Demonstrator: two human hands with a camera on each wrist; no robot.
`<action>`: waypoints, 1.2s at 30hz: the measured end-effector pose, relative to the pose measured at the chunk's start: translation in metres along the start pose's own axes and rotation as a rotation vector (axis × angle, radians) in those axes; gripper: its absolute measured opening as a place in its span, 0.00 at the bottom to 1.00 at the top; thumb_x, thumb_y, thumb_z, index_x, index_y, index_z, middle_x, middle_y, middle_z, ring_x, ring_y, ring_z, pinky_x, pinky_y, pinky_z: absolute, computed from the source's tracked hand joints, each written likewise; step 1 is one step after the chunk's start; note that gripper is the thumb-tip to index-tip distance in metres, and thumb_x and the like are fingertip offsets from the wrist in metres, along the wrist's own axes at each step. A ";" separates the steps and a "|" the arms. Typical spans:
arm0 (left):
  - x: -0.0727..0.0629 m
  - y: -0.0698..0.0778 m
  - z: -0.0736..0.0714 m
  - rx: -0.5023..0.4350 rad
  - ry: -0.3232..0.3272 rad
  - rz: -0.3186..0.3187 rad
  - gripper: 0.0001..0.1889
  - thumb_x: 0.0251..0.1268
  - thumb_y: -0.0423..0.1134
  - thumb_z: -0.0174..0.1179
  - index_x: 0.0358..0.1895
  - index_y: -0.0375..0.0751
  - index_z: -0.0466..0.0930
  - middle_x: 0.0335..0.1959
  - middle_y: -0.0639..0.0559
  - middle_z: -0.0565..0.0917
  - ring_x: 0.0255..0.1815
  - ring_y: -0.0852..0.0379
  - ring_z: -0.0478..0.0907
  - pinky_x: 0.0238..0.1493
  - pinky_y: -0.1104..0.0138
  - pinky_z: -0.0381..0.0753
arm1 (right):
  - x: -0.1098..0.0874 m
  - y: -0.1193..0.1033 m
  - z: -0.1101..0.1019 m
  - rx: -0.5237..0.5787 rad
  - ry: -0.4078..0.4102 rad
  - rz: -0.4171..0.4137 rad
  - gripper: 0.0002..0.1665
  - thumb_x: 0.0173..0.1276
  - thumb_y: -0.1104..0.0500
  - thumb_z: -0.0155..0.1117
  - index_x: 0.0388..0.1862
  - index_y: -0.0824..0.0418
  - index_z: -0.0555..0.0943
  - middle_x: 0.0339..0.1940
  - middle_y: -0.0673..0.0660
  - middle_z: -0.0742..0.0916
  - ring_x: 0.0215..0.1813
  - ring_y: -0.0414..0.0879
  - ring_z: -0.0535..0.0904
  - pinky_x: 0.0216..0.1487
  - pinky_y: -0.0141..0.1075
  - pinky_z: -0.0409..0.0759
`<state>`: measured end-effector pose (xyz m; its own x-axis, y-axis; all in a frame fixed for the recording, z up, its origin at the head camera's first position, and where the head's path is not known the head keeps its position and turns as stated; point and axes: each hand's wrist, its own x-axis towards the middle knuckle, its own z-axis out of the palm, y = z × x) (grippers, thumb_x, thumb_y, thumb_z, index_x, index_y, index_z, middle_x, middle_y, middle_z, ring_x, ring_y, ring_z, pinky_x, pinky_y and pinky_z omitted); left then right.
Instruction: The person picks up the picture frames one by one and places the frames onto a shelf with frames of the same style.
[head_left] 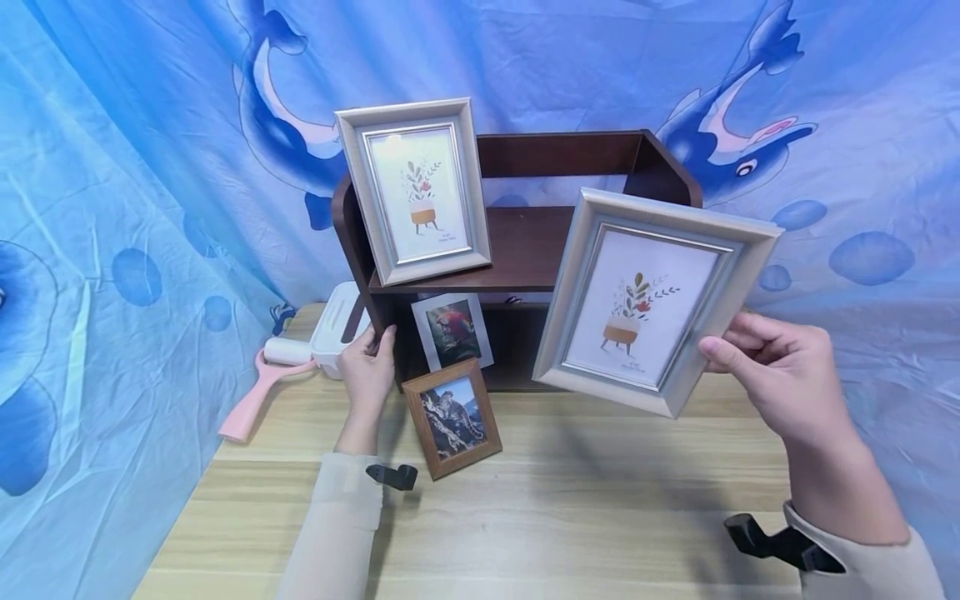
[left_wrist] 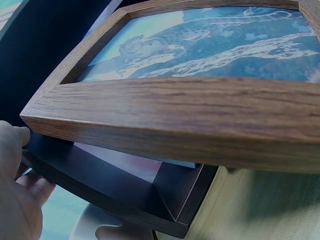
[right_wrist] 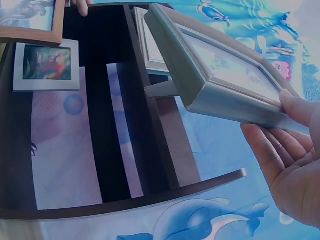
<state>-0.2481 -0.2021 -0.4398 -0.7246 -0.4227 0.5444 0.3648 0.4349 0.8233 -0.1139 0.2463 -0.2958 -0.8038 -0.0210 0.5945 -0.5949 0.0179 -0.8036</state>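
Observation:
My right hand pinches the right edge of a champagne-coloured picture frame, thumb on the front and fingers behind. The frame is tilted, in front of the right part of a dark brown shelf, and shows a potted-plant print. With thumb and fingers, my left hand grips the shelf's left side panel. A matching picture frame stands on the upper board at the left. Below it, a white-bordered parrot picture stands in the lower compartment. A wooden picture frame with a leopard photo leans in front.
Left of the shelf lie a pink-handled lint roller and a white box with a dark slot. Everything stands on a light wood table. Blue dolphin-print curtains hang behind and at the sides.

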 end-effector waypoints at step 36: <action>0.000 -0.004 0.000 0.020 0.018 0.043 0.08 0.66 0.34 0.68 0.44 0.33 0.89 0.38 0.36 0.89 0.36 0.45 0.88 0.36 0.85 0.78 | 0.099 -0.003 0.016 -0.155 0.081 0.157 0.26 0.69 0.61 0.69 0.64 0.70 0.79 0.49 0.53 0.90 0.43 0.38 0.88 0.38 0.30 0.87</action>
<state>-0.2493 -0.2033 -0.4431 -0.6978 -0.4169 0.5824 0.3838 0.4690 0.7955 -0.1911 0.2282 -0.2348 -0.8805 0.0745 0.4682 -0.4518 0.1676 -0.8762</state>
